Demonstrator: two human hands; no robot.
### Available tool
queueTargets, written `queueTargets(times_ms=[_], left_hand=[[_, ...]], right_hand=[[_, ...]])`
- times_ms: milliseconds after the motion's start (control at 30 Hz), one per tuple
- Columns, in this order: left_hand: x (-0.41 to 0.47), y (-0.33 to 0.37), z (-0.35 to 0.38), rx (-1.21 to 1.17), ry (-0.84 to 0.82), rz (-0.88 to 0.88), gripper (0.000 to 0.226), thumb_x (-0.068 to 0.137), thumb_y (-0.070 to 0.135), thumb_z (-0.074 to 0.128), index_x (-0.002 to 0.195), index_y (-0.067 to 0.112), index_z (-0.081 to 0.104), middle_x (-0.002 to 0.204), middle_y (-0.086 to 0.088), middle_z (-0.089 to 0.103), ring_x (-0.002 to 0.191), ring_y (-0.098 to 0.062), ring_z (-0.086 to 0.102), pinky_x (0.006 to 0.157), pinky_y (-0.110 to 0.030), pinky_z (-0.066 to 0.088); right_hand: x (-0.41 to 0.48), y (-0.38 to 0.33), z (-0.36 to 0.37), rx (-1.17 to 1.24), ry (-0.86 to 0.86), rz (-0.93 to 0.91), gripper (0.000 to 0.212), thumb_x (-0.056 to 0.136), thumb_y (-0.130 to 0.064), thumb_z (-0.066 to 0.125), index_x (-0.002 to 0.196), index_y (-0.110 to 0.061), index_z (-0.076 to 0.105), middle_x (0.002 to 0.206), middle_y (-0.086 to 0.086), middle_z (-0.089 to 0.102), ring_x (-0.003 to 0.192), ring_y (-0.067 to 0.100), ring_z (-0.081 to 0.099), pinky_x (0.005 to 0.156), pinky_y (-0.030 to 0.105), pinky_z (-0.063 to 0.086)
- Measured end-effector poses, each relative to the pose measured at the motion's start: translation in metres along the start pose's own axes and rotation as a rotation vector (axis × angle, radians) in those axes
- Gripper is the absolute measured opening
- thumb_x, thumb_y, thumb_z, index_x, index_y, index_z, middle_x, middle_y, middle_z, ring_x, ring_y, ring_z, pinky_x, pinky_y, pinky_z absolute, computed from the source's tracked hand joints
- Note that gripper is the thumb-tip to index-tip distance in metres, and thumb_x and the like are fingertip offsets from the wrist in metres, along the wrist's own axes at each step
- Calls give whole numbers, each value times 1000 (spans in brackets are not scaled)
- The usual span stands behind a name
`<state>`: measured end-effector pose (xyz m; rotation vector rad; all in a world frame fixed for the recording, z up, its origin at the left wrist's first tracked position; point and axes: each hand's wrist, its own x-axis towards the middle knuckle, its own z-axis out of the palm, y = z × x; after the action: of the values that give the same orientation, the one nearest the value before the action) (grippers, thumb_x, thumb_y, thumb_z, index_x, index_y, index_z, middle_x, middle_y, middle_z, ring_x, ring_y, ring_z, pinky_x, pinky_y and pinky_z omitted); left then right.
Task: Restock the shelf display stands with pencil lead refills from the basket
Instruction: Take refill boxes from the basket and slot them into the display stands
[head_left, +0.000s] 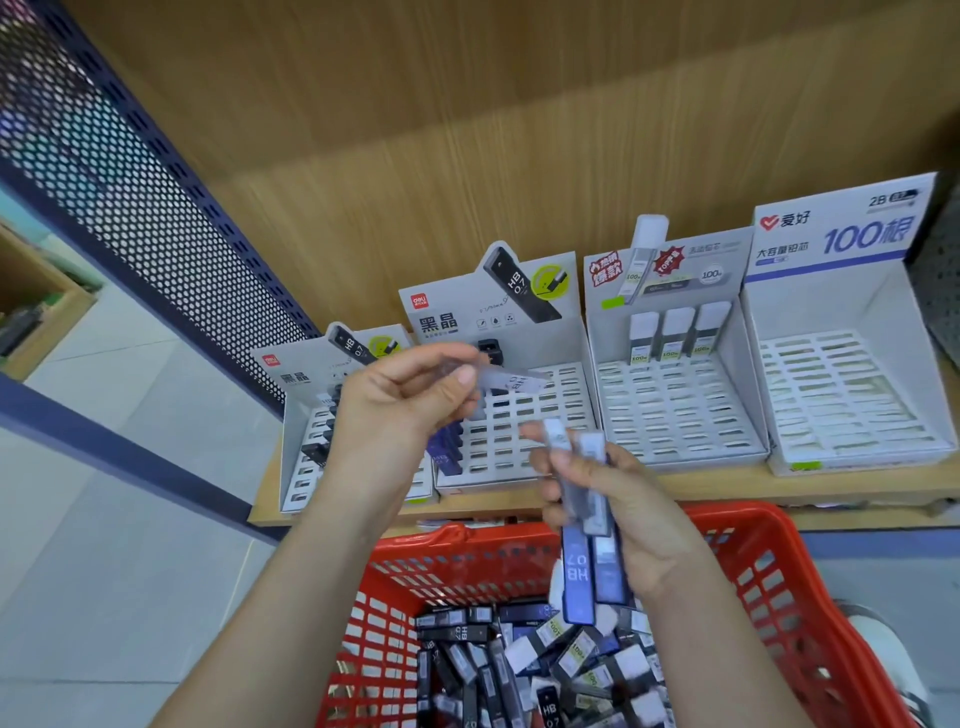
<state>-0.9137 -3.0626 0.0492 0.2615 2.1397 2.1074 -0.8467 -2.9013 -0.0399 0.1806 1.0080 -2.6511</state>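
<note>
Left hand (400, 400) pinches one motion-blurred refill (511, 382) over the second stand from left (524, 431). Right hand (618, 499) grips a bundle of refills (589, 566), held upright above the red basket (753, 561). The basket sits near, below the wooden shelf (727, 483), with a loose refill pile (519, 670) inside. Third stand (675, 415) has three refills in its far row.

Worn on the head, wide-angle, the only view. Looks forward and steeply down from just above the red basket (779, 582), close in. Takes in the wooden shelf (727, 484) just beyond the basket and the floor (130, 545) left of it.
</note>
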Motion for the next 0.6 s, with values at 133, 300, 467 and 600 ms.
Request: queueTargets(times_ms=[133, 300, 467, 600], left_hand=[[-17, -3, 22, 186, -87, 55, 27, 76, -7, 70, 85, 18, 76, 91, 3, 75, 87, -12, 68, 72, -21, 52], [-36, -15, 40, -27, -175, -65, 33, 76, -20, 62, 95, 6, 70, 88, 4, 75, 77, -9, 71, 64, -16, 54], [-29, -24, 24, 154, -229, -204, 23, 81, 18, 68, 103, 14, 72, 93, -3, 74, 87, -13, 69, 72, -20, 50], [-23, -30, 18, 236, -114, -170, 29, 81, 24, 67, 110, 19, 68, 71, -2, 66, 65, -10, 60, 62, -25, 52]], right_hand=[[10, -3, 10, 324, 107, -119, 35, 73, -23, 80, 101, -6, 70, 73, 0, 51, 53, 7, 48, 45, 17, 42], [8, -13, 18, 176, 237, -192, 20, 79, -26, 71, 92, -12, 73, 65, 1, 56, 56, 11, 48, 54, 24, 44], [6, -11, 16, -100, 396, -157, 25, 70, -24, 77, 87, -9, 67, 69, 6, 67, 58, 16, 62, 56, 28, 54], [4, -12, 22, -507, 263, -105, 18, 76, -11, 80, 91, -8, 70, 65, 1, 67, 56, 10, 62, 57, 24, 50]])
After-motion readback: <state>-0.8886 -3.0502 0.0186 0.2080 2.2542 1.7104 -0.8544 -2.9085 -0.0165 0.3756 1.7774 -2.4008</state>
